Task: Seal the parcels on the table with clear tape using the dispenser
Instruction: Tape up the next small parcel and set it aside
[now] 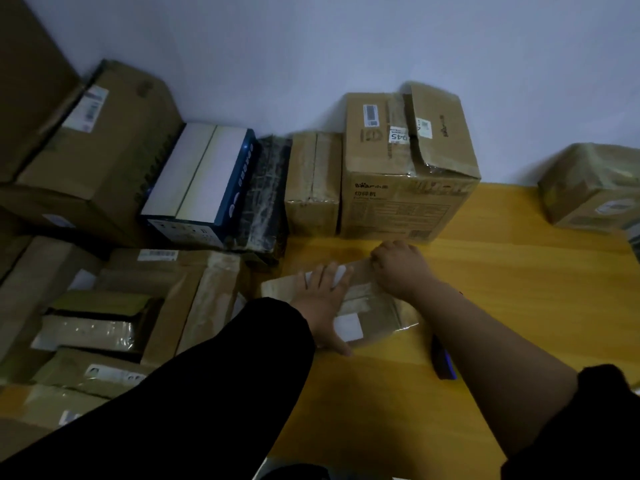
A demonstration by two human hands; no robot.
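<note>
1. Pale blue-grey wall [346, 46] closes off the far side of the head view, and a yellow wooden table [519, 289] fills the right and near part, all in dim light.
2. In the middle of the table lies a flat parcel [377, 317] of brown card under glossy clear film, with a white label [348, 327] on its near half. Both hands are on it.
3. The left hand [322, 299], coming out of a black sleeve, lies flat on the left half of the flat parcel. Its fingers are straight and spread toward the far side, and its thumb points near and right.
4. The right hand [398, 268] sits at the far right corner of the flat parcel with its fingers curled under. The fingertips are hidden, so I cannot tell whether it grips the edge or only presses there.
5. A dark object [443, 362] with a blue edge lies on the table just near the flat parcel, partly under the right forearm. It is too blurred to name.
6. Against the wall, far of the hands, stands a tall carton [405, 202] with its top flap raised. Left of it in a row are a small carton [311, 185], a black-wrapped parcel [266, 188] and a blue-and-white box [207, 178].
7. Further left is a big carton [93, 150], and near it is a crowd of taped parcels [104, 323].
8. One more film-wrapped box [588, 188] stands at the far right edge.
</note>
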